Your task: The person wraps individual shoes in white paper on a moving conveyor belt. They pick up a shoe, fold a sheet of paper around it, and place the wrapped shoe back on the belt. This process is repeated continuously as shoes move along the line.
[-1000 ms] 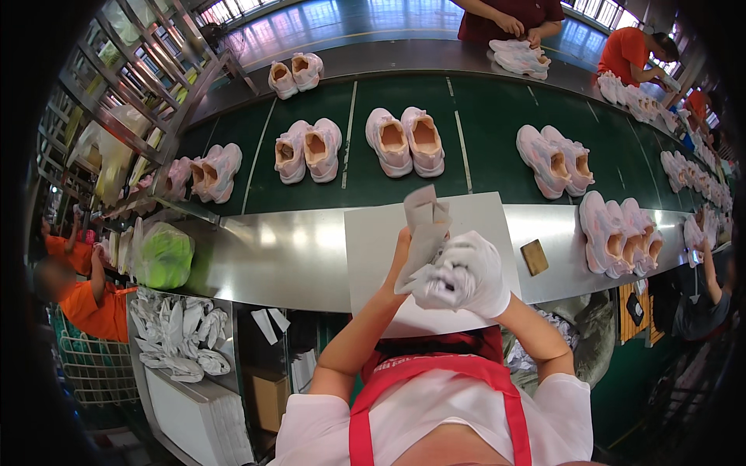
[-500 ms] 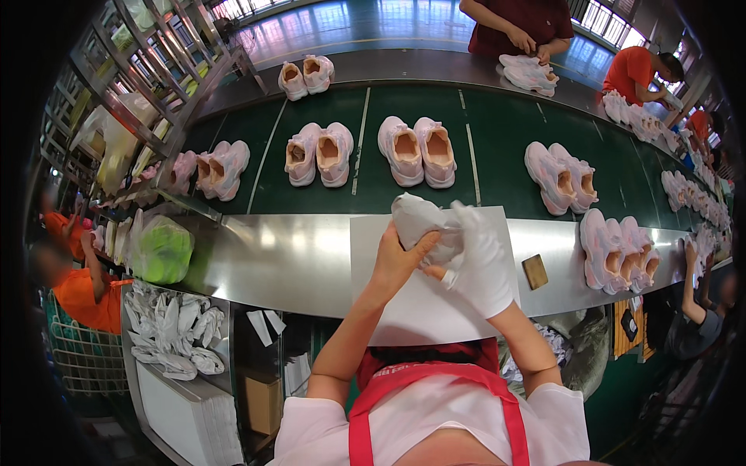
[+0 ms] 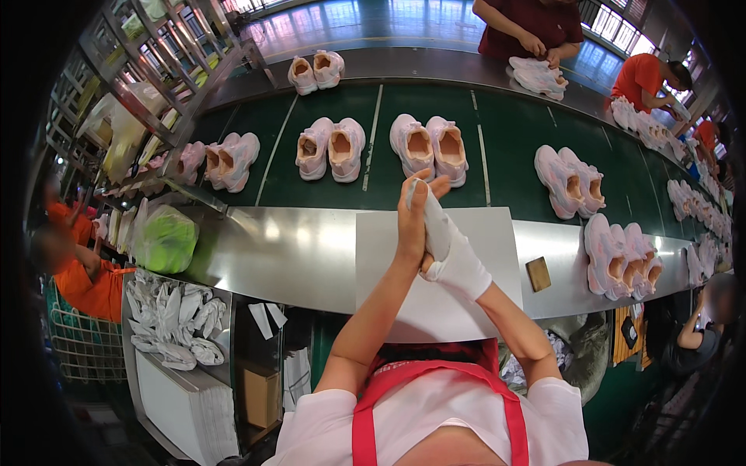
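Between my two hands is an elongated wad of whitish paper [image 3: 437, 227], pressed over a white sheet [image 3: 388, 303] on the metal bench. My left hand [image 3: 412, 221] is bare and closed along the wad's left side. My right hand [image 3: 460, 264], in a white glove with a bare thumb tip showing, grips the wad from the right and below. Part of the wad is hidden behind the fingers. Just beyond my hands, a pair of pale pink sneakers [image 3: 449, 151] stands on the green conveyor belt, with another pair [image 3: 345, 151] to its left.
More sneakers [image 3: 614, 260] stand on the bench at right, near a small brown block [image 3: 538, 274]. Crumpled paper wads [image 3: 175, 318] lie in a pile at left, below a bag with green contents [image 3: 167, 241]. A co-worker [image 3: 528, 31] handles shoes across the belt.
My hands have come together, the left turning more upright along the wad. The wad looks narrower and more upright than before. The view has shifted slightly.
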A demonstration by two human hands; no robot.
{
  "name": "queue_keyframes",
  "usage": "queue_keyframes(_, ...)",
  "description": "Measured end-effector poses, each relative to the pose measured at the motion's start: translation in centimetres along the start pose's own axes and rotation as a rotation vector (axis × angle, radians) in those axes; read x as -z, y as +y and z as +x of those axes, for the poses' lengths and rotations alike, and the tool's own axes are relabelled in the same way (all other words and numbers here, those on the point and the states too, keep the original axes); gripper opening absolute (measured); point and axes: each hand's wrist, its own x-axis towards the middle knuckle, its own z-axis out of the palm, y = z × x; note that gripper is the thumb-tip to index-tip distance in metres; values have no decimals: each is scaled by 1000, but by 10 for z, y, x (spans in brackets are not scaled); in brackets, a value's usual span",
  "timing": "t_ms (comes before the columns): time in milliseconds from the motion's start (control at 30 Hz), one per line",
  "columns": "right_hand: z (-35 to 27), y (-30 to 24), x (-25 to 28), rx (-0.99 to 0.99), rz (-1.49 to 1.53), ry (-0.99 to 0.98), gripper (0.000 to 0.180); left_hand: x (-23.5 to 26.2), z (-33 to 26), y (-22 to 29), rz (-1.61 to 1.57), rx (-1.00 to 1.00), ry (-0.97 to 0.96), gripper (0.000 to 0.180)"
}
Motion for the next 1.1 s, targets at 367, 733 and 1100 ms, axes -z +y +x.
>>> queue_keyframes(367,1,18,13,169,-545,172,59,10,43,-26,-441,335,-69,43)
queue_keyframes(733,123,24,112,-258,-1486,-61,24,-21,226,-127,1249,-174,-514,22)
queue_keyframes(1100,187,86,107,-374,-1424,-340,30,-19,217,-113,1117,-126,-679,20)
